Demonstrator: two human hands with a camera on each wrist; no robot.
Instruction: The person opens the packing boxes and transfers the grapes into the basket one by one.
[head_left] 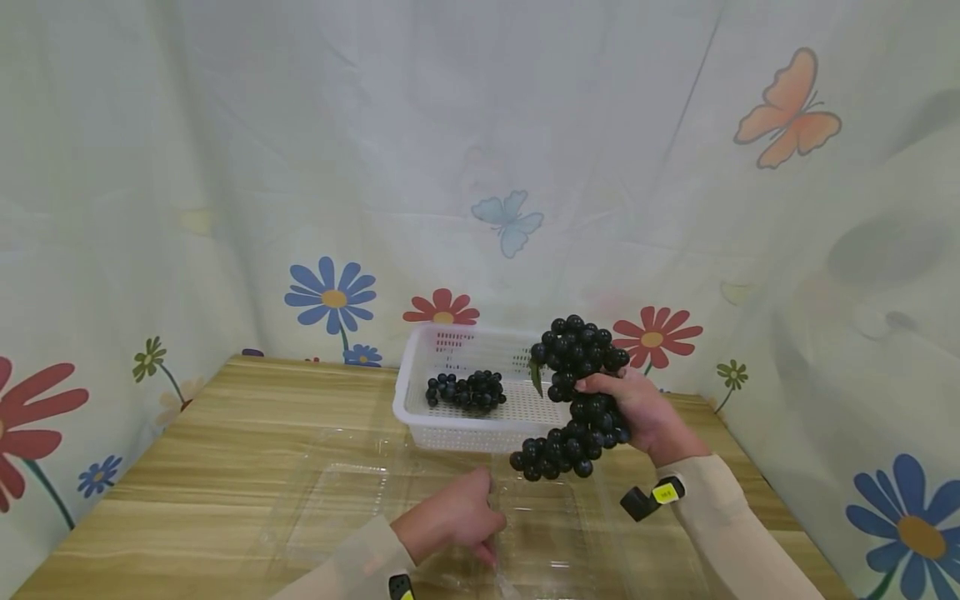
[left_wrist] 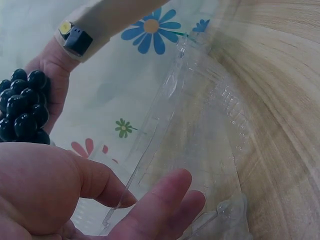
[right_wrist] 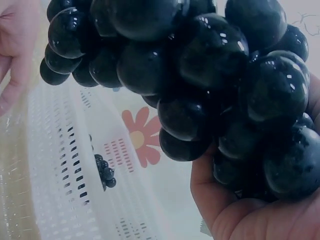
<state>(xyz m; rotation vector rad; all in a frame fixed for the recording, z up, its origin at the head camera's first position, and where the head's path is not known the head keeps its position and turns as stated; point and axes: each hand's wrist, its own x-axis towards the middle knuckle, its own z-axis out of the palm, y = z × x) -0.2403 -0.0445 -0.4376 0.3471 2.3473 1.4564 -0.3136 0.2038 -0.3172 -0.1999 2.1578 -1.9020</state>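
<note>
My right hand point(head_left: 647, 410) grips dark grapes point(head_left: 573, 350), raised above the right front part of a white basket point(head_left: 480, 427). They hang above and below the fingers, with a green leaf at the side; whether this is one bunch or two I cannot tell. Another dark bunch point(head_left: 468, 392) lies inside the basket. Lower down, my left hand point(head_left: 468, 512) pinches the edge of a clear plastic container point(left_wrist: 185, 125) between thumb and fingers. That container lies opened out on the table, its outline faint against the wood.
The wood-patterned table point(head_left: 195, 475) runs back to a curtain point(head_left: 420, 167) printed with flowers and butterflies, which also encloses both sides. The perforated basket stands at the table's back edge, just behind the clear container.
</note>
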